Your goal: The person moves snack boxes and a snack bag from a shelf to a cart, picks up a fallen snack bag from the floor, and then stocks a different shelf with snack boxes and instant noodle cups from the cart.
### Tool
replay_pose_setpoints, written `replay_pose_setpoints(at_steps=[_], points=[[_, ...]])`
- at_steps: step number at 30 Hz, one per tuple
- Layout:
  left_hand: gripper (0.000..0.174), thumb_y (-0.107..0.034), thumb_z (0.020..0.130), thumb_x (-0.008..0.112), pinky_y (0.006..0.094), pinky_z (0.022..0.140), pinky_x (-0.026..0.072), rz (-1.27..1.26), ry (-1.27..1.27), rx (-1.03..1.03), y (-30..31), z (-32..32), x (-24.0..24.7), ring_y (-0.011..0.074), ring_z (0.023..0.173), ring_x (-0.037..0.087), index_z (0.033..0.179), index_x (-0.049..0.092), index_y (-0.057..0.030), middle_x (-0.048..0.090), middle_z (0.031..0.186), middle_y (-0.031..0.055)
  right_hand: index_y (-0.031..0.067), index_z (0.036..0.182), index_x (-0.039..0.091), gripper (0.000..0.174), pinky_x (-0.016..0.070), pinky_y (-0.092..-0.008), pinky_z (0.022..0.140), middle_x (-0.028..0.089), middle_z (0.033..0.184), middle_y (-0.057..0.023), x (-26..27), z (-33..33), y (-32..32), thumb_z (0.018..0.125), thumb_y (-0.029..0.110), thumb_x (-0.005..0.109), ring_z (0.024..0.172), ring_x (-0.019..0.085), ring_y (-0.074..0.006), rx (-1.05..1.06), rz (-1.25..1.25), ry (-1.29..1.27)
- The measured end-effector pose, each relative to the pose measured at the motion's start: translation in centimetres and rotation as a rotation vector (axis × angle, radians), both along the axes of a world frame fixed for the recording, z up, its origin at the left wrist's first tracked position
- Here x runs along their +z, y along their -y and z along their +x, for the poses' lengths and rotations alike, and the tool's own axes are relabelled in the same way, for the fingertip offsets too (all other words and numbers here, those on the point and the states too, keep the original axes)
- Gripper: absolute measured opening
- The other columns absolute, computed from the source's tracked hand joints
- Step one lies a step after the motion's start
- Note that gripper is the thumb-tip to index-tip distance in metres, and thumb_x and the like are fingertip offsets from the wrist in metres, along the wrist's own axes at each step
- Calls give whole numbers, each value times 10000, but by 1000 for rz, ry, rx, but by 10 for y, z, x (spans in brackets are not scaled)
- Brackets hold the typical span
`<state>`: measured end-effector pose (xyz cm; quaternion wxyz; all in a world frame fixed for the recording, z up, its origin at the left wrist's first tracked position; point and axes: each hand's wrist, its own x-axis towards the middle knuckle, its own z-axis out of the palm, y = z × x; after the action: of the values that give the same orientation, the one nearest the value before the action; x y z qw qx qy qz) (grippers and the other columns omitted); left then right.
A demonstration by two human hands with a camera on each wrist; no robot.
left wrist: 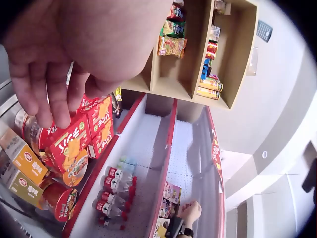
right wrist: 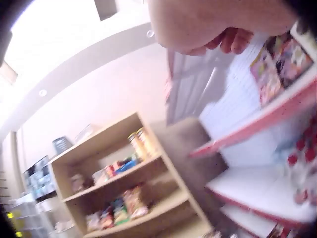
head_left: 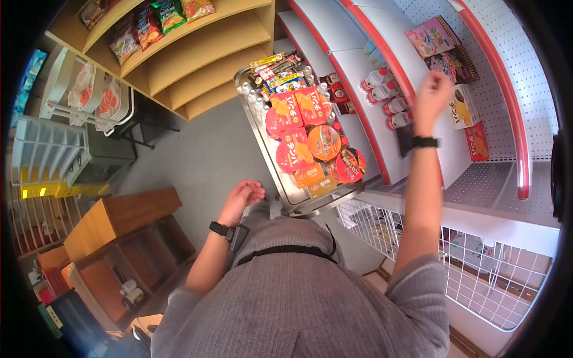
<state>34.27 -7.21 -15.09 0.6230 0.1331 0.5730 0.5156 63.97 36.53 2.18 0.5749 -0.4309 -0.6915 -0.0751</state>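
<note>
My right hand (head_left: pixel 434 98) is raised over a white shelf (head_left: pixel 456 164) with red edging, fingers bent and nothing visible in them. Beside it on that shelf are a pink snack bag (head_left: pixel 433 37), a dark snack bag (head_left: pixel 452 64), a white-and-yellow packet (head_left: pixel 462 107) and a red packet (head_left: pixel 477 142). My left hand (head_left: pixel 242 196) hangs by the near left side of a metal tray (head_left: pixel 276 182), fingers loosely bent and holding nothing. On the tray lie red snack boxes (head_left: pixel 293 149), an orange-lidded cup (head_left: pixel 324 143), a red cup (head_left: pixel 349 165) and small orange boxes (head_left: pixel 310 175).
Bottles (head_left: pixel 382 92) with red labels stand one shelf lower. A wooden rack (head_left: pixel 203 53) with snack bags is at the far left. White wire baskets (head_left: pixel 477 286) sit under the right shelving, and a wooden cabinet (head_left: pixel 128 221) stands to the left.
</note>
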Motion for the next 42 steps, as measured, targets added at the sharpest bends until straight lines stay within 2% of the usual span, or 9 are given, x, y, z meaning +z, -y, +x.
replay_pose_setpoints(at_steps=[2,3,4,5,10,15,27,35,42], points=[[230,-177,1044,439,298,884,520,-1,10,25,2,0,-4,155,985,663,1149,613,-70,698,1061,62,23,1040,626,146,506,-358,787,627,975,-122,-54,-51,69,897,54,630,868,624,-231,274,-334,16],[230,-177,1044,439,298,884,520,1,13,30,3,1,-5,155,985,663,1149,613,-70,698,1061,62,19,1036,620,160,506,-389,862,629,1024,-149,-82,-81,109,881,52,640,938,627,-276,448,-489,-29],[227,-171,1041,437,300,882,522,-7,19,54,4,0,-6,156,979,664,1141,612,-67,696,1055,64,7,1073,607,253,479,-449,946,627,1061,-184,-119,-91,132,862,121,688,1046,602,-348,519,-402,206],[224,-166,1038,435,301,880,524,-16,25,76,6,0,-6,158,973,666,1133,611,-65,694,1050,67,7,1163,574,440,418,-511,1025,567,1193,-244,-166,-99,150,828,227,756,1175,510,-426,555,-647,399],[217,-154,1034,431,298,864,532,-54,16,116,19,-6,-6,162,953,670,1116,606,-56,692,1044,77,-27,1257,478,773,375,-549,1040,392,1329,-322,-235,-124,227,713,360,867,1235,406,-470,297,-834,504],[213,-155,1034,435,294,851,534,-80,25,151,23,-4,-10,160,945,671,1115,606,-55,690,1033,74,-46,1290,442,866,383,-521,1043,447,1261,-297,-251,-123,242,677,372,888,1205,439,-453,264,-846,526],[238,-209,1059,457,314,895,521,-20,61,29,3,-5,-16,170,1003,648,1182,590,-56,675,1072,79,-58,1353,406,929,403,-491,1056,512,1272,-274,-229,-104,255,646,316,879,1203,497,-424,337,-932,440],[630,-301,1026,617,419,947,558,134,48,102,-43,10,37,191,1130,633,1544,320,-99,578,1361,97,-45,1421,393,912,378,-498,1110,493,1370,-258,-122,-80,283,675,231,838,1292,463,-431,692,-778,403],[484,-229,1021,629,355,901,584,210,35,-50,-73,7,36,153,1122,644,1452,460,-88,641,1258,40,-14,1448,398,884,384,-484,1117,494,1395,-240,-91,-67,294,722,225,841,1312,469,-410,675,-686,358]])
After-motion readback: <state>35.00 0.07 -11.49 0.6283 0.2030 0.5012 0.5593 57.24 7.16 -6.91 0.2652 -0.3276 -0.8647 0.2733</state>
